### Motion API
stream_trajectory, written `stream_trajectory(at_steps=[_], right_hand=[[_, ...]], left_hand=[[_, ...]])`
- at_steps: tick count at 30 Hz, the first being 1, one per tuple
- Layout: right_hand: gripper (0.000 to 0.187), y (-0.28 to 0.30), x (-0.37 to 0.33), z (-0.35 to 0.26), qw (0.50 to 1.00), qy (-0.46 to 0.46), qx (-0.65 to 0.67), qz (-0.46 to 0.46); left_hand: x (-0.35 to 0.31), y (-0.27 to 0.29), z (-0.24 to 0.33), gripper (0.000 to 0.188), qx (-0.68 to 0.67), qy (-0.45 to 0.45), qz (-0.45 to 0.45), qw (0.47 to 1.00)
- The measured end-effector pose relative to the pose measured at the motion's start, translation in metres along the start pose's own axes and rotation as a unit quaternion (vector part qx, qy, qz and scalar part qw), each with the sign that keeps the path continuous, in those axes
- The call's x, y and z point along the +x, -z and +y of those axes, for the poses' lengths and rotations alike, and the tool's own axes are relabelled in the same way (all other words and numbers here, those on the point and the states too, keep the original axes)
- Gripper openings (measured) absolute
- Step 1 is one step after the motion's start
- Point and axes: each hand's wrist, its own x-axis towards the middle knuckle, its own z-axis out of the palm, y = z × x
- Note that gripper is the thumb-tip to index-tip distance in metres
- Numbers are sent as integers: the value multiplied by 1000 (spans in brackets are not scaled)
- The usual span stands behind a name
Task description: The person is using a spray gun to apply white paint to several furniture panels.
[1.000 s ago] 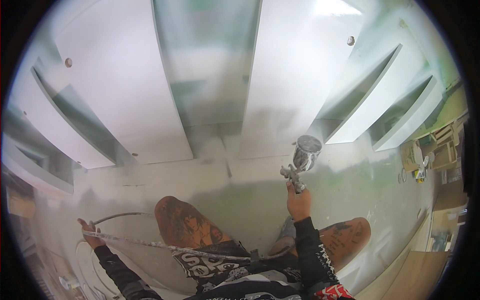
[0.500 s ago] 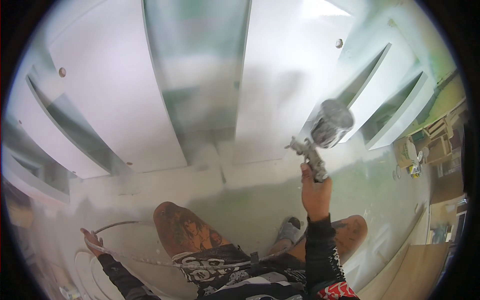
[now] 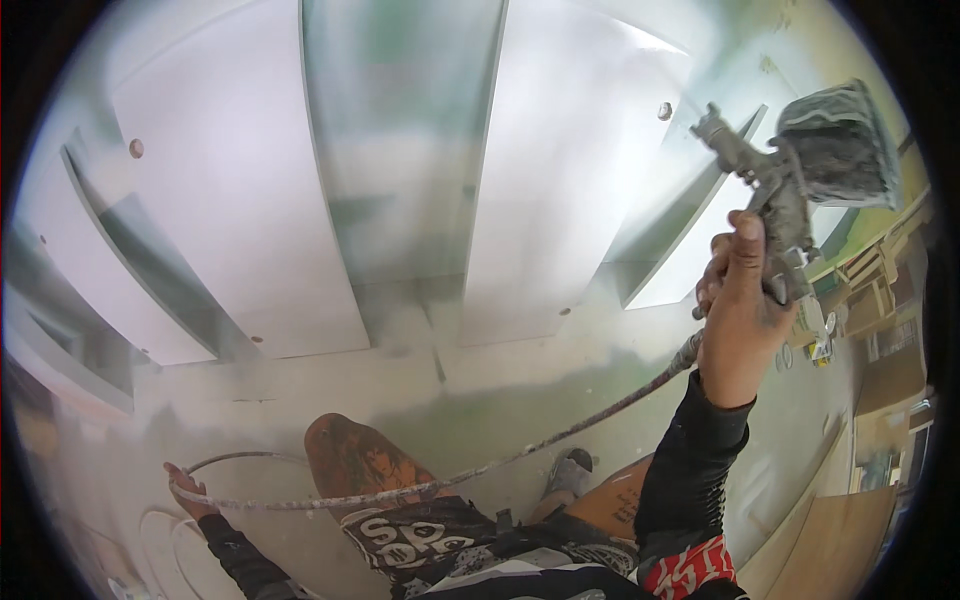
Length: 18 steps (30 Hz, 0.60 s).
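Observation:
My right hand (image 3: 742, 310) is closed around the handle of a paint-crusted spray gun (image 3: 775, 185), raised at the upper right. On the gun sits a grey, paint-smeared cup (image 3: 840, 148); the nozzle points up and left, with a faint streak of spray ahead of it. From the handle a paint-spotted air hose (image 3: 560, 436) sags across my lap to the lower left. There my left hand (image 3: 186, 486) is closed on the hose, which loops back behind it. Nearest the gun is a white panel (image 3: 570, 180) with round holes; another white panel (image 3: 225, 190) stands left of it.
More narrow white panels (image 3: 125, 260) stand at the left, with another white panel (image 3: 690, 240) at the right. The pale floor (image 3: 480, 390) carries green and white overspray. Boxes and wooden pieces (image 3: 870, 290) are piled at the far right. Hose coils (image 3: 160, 545) lie at the lower left.
My right hand has lifted the spray gun up and to the right, closer to the camera. The hose now stretches up to it. My left hand has stayed nearly in place.

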Motion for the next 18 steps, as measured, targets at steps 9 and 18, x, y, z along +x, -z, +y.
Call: stream_trajectory(at_steps=[9,18], right_hand=[[24,12,-42,24,994,-80,55,-46],[25,39,-105,139,965,-176,-108,-164]], left_hand=[[12,25,14,96,-65,16,-19,998],[18,27,38,97,-74,16,-44,996]])
